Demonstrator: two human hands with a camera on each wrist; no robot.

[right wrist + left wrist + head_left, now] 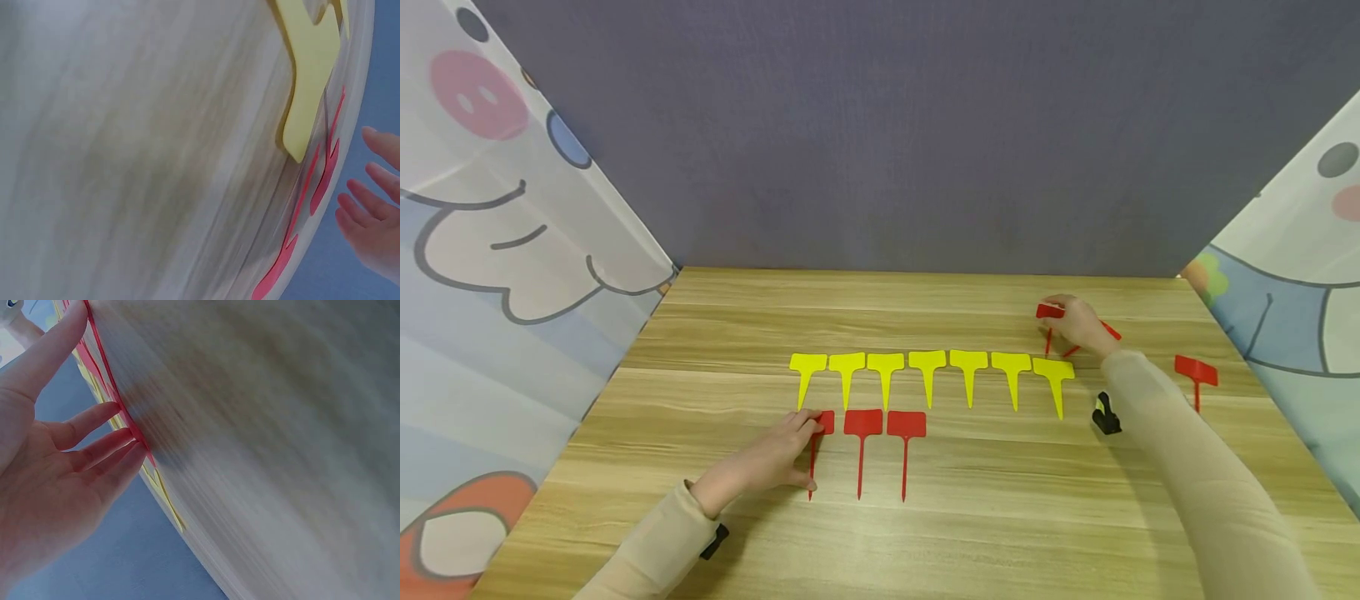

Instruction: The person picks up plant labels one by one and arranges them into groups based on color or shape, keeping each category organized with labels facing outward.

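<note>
My left hand (767,457) rests its fingertips and thumb on a red T-shaped plant label (826,422), fingers at its head and thumb near the stem's tip. In the left wrist view, fairly straight fingers touch that label (130,422). Two more red plant labels (862,422) (906,424) lie to its right. My right hand (1078,325) is over a red label (1048,311) at the back right. In the right wrist view, its fingers (369,200) are spread and apart from the red labels (325,178). Another red label (1108,330) lies partly hidden behind that hand.
Several yellow T-shaped plant labels (927,360) lie in a row behind the red ones. One red label (1196,370) lies near the table's right side, its stem partly behind the sleeve. A grey wall (925,150) borders the wooden table (970,533) at the back; printed curtains hang at both sides.
</note>
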